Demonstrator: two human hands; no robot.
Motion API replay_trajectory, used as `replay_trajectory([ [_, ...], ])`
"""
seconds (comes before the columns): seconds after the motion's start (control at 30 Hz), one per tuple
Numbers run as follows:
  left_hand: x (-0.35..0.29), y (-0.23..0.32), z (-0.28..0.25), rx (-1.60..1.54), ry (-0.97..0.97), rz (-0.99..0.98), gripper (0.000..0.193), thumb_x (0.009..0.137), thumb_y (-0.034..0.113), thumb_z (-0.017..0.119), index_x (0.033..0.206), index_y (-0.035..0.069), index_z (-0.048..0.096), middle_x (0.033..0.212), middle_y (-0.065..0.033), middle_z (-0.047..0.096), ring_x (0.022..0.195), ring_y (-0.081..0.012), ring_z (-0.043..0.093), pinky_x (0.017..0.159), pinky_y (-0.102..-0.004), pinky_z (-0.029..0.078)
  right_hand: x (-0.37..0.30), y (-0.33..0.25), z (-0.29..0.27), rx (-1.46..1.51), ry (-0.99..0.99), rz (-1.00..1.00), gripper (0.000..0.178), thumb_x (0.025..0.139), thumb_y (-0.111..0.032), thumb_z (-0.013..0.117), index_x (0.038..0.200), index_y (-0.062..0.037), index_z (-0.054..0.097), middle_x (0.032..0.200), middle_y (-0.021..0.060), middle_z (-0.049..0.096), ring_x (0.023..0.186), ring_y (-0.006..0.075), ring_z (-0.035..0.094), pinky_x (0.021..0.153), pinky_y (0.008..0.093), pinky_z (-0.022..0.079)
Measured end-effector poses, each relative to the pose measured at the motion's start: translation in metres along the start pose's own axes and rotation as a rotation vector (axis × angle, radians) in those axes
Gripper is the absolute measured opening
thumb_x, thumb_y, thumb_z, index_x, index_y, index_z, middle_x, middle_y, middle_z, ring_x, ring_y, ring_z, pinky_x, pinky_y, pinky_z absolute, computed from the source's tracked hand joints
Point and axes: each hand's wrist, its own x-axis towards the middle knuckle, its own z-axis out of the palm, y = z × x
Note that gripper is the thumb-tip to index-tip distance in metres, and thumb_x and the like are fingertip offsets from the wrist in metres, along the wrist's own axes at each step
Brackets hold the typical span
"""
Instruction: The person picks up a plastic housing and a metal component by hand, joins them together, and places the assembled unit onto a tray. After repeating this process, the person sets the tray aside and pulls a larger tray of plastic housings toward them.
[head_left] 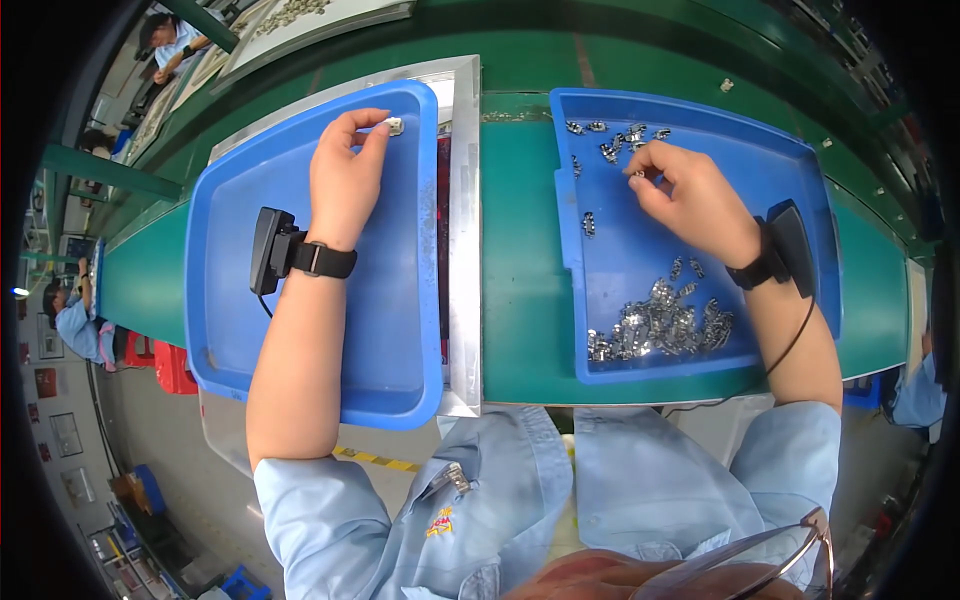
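Observation:
My left hand [346, 175] is over the far right corner of a blue tray [275, 330]. Between thumb and index finger it pinches a small whitish block-shaped part [395, 126]. My right hand [688, 190] hovers in the far half of a second blue tray [660, 235], its thumb and index finger closed together. A tiny bit of something shows at those fingertips, too small to name. Beside them lie several small shiny metal parts [612, 150]. A larger heap of the same metal parts [660, 322] covers the near end of that tray.
Both trays rest on a green bench [520, 250], a silver metal frame [463, 240] under the left one. Loose small parts [727, 86] lie on the bench beyond the right tray. Another person [172, 45] sits far left near a white board [310, 30] with pale pieces.

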Motion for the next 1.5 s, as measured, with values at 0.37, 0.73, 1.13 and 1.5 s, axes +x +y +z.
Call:
replay_trajectory([
  [0.37, 0.001, -0.028, 0.015, 0.453, -0.187, 0.348, 0.023, 0.081, 0.014, 0.064, 0.102, 0.005, 0.064, 0.102, -0.0151, 0.061, 0.087, -0.0341, 0.058, 0.081, -0.039, 0.048, -0.009, -0.01, 0.004, 0.01, -0.053, -0.221, 0.009, 0.08, -0.005, 0.06, 0.087, 0.0009, 0.057, 0.077, 0.0126, 0.06, 0.069, 0.0233, 0.059, 0.062, 0.0303, 0.047],
  [0.73, -0.007, 0.023, 0.015, -0.059, -0.175, 0.037, 0.02, 0.089, 0.011, 0.057, 0.108, 0.003, 0.058, 0.097, -0.0086, 0.062, 0.083, -0.0161, 0.058, 0.077, -0.0248, 0.045, -0.009, -0.007, 0.004, 0.139, -0.034, -0.136, 0.014, 0.085, -0.004, 0.056, 0.098, -0.0003, 0.058, 0.082, 0.0109, 0.061, 0.074, 0.0215, 0.058, 0.068, 0.0295, 0.047],
  [1.13, -0.072, 0.086, 0.032, -0.863, -0.922, -0.284, 0.021, 0.091, 0.004, 0.053, 0.111, 0.004, 0.046, 0.099, -0.0062, 0.062, 0.089, -0.0093, 0.058, 0.08, -0.0227, 0.046, -0.009, -0.02, 0.0, 0.557, -0.23, -0.003, 0.019, 0.087, -0.003, 0.054, 0.105, -0.0025, 0.059, 0.087, 0.0064, 0.061, 0.08, 0.0156, 0.057, 0.073, 0.0253, 0.046],
  [1.5, -0.062, 0.08, 0.032, -1.008, -1.013, -0.472, 0.014, 0.097, 0.018, 0.047, 0.104, 0.006, 0.046, 0.096, -0.0083, 0.061, 0.087, -0.0117, 0.059, 0.077, -0.0234, 0.047, -0.014, -0.032, 0.008, 0.414, -0.185, -0.141, 0.017, 0.081, -0.003, 0.062, 0.098, -0.0024, 0.06, 0.084, 0.0056, 0.062, 0.078, 0.0152, 0.06, 0.069, 0.0266, 0.048],
])
